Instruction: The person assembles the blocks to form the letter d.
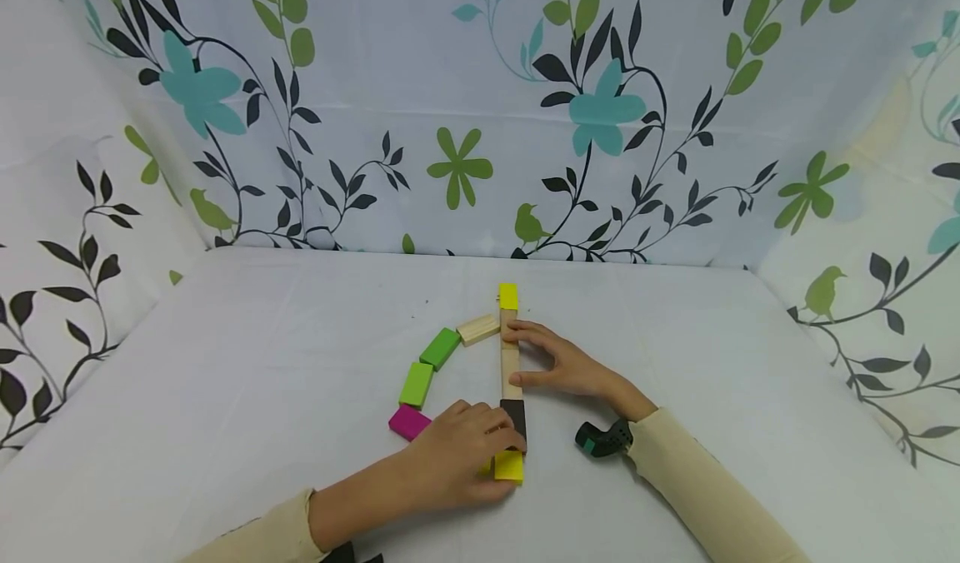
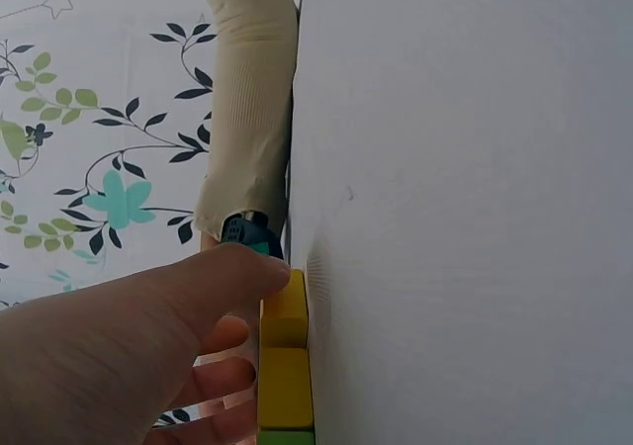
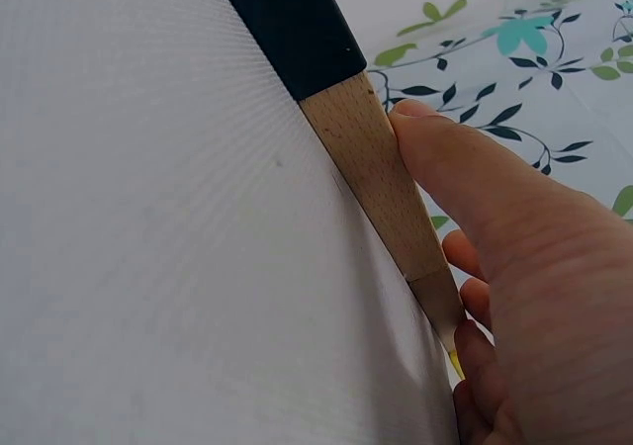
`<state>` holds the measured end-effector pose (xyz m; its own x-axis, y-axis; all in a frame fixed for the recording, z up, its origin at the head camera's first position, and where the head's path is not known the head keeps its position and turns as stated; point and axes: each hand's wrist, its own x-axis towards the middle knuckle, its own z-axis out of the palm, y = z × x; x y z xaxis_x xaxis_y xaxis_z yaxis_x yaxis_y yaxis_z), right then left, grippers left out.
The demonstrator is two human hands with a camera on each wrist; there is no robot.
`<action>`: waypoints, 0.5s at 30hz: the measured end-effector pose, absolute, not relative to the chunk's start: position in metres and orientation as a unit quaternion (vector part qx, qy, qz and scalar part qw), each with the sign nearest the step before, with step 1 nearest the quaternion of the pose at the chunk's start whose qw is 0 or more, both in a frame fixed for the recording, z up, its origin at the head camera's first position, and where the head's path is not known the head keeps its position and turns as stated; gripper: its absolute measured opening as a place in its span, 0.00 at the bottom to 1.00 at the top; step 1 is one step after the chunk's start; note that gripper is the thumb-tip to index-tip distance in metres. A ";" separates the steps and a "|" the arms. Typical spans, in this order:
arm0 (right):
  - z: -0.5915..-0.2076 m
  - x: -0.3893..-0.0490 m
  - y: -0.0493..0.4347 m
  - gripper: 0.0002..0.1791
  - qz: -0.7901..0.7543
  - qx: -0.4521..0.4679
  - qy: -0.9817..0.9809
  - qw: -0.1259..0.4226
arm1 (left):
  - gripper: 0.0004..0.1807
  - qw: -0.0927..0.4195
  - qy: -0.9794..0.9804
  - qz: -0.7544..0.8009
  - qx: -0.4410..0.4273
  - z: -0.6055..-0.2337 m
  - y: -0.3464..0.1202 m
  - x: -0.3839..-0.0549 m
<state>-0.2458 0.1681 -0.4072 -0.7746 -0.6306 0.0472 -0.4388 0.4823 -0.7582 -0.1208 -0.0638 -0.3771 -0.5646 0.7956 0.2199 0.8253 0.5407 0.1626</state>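
Wooden blocks form a straight row with a curve on its left. My left hand [image 1: 457, 455] lies over the near end, its thumb against the yellow block [image 1: 508, 466] and its fingers bent over the black block [image 1: 514, 417]. My right hand [image 1: 566, 365] touches the right side of the plain wooden blocks [image 1: 511, 363] with fingertips and thumb. A yellow block [image 1: 508, 296] ends the row at the far side. Along the curve lie a plain block [image 1: 478, 330], a green block [image 1: 440, 348], a light green block [image 1: 416, 384] and a magenta block [image 1: 408, 422]. My left hand hides part of the curve.
A white cloth covers the table [image 1: 262, 363], and a leaf-patterned curtain [image 1: 360, 113] stands behind and at both sides. A black wrist device [image 1: 604, 439] sits at my right sleeve cuff, just above the table.
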 end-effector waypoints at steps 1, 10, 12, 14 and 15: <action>-0.407 -0.246 0.168 0.37 -0.401 -0.313 0.852 0.121 | 0.19 0.055 -0.879 -0.125 -0.457 -0.376 -0.066 -0.121; -0.405 -0.245 0.169 0.37 -0.405 -0.308 0.852 0.119 | 0.22 0.009 -0.901 -0.121 -0.417 -0.373 -0.078 -0.120; -0.406 -0.245 0.168 0.37 -0.405 -0.308 0.853 0.120 | 0.22 0.003 -0.901 -0.120 -0.418 -0.373 -0.078 -0.120; -0.406 -0.245 0.168 0.37 -0.404 -0.308 0.853 0.120 | 0.22 0.002 -0.900 -0.117 -0.419 -0.372 -0.078 -0.120; -0.406 -0.245 0.168 0.37 -0.405 -0.309 0.852 0.120 | 0.22 0.003 -0.900 -0.115 -0.421 -0.372 -0.078 -0.120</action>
<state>-0.2447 0.1681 -0.4061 -0.7806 -0.6234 0.0450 -0.4290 0.4820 -0.7640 -0.1202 -0.0778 -0.3721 -0.6452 0.7570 0.1031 0.7586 0.6188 0.2041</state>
